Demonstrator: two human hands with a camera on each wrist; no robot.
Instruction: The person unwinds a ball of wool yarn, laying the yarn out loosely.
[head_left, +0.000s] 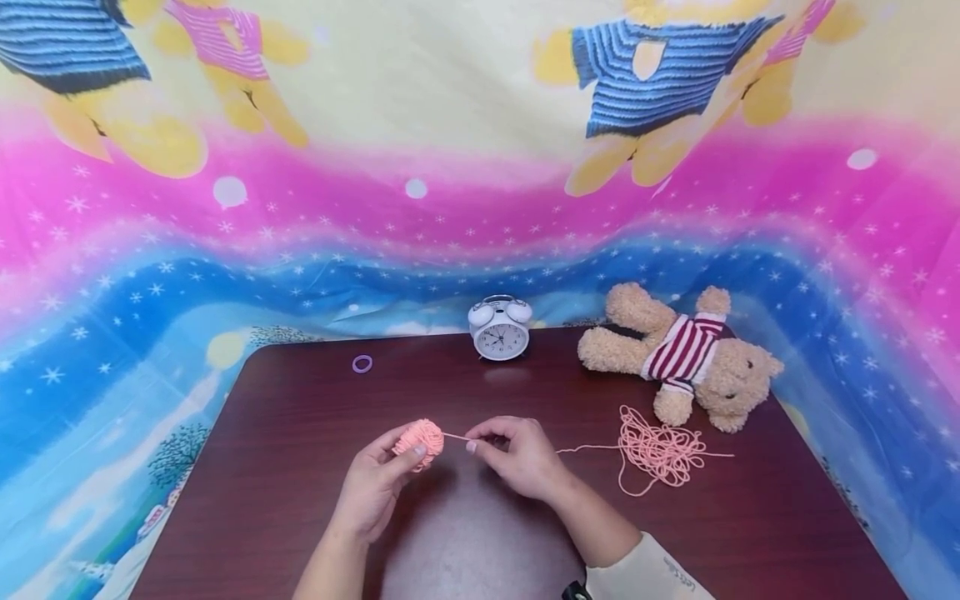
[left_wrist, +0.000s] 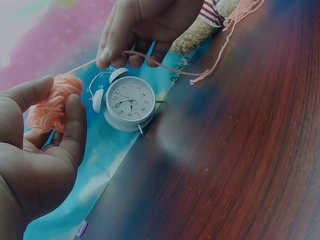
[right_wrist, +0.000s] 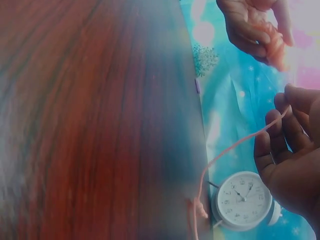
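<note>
A small ball of peach-coloured yarn is held between the thumb and fingers of my left hand. From the ball a short taut strand runs across to my right hand, whose thumb and index finger pinch it. Past the right hand, the strand hangs slack in the right wrist view. It leads to a loose, tangled heap of the same yarn on the table to the right. In the left wrist view, the wound yarn ball shows several wraps around it.
A white twin-bell alarm clock stands at the back of the dark wooden table. Left of it lies a purple ring. A teddy bear in a striped shirt lies at the back right, just behind the yarn heap. Patterned cloth hangs behind.
</note>
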